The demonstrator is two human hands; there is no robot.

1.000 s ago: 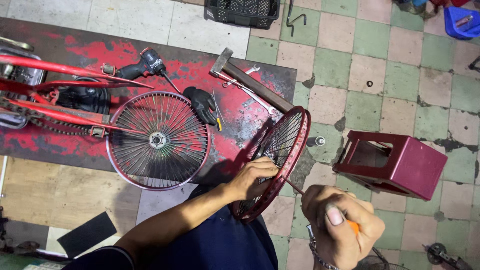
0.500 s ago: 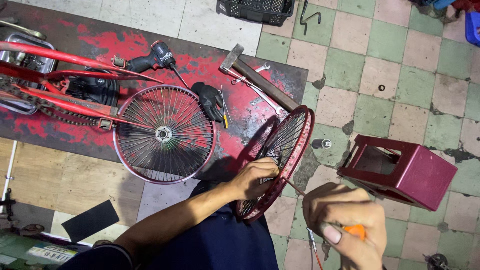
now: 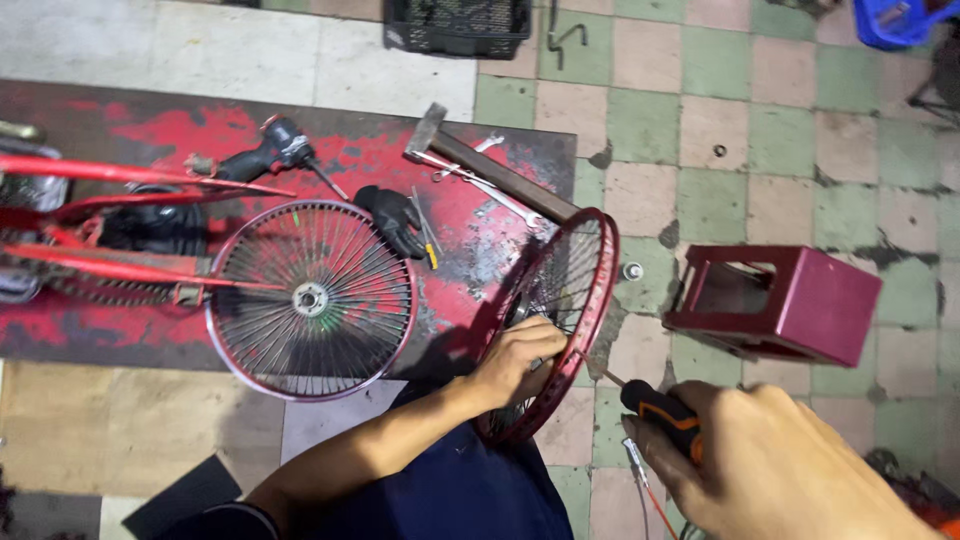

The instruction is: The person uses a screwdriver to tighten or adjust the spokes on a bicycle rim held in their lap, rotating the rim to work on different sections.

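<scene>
My left hand (image 3: 517, 362) grips the spokes inside a red spoked wheel rim (image 3: 592, 290) that stands nearly on edge against my leg. My right hand (image 3: 775, 470) is closed around a screwdriver with a black and orange handle (image 3: 660, 415); its thin shaft points at the rim's outer edge. A second red spoked wheel (image 3: 311, 298) lies flat to the left, on a red-stained board (image 3: 190, 130).
A hammer (image 3: 480, 165), a wrench (image 3: 478, 185), a power drill (image 3: 268, 155) and a black glove (image 3: 392, 218) lie on the board. A red bicycle frame (image 3: 110, 175) is at the left. A dark red box stool (image 3: 775, 300) stands right. A black crate (image 3: 458, 25) sits at the top.
The view has drifted so everything sits lower and more to the right. My right hand has risen closer to the camera; the screwdriver tip stays at the rim. The left hand keeps its hold.
</scene>
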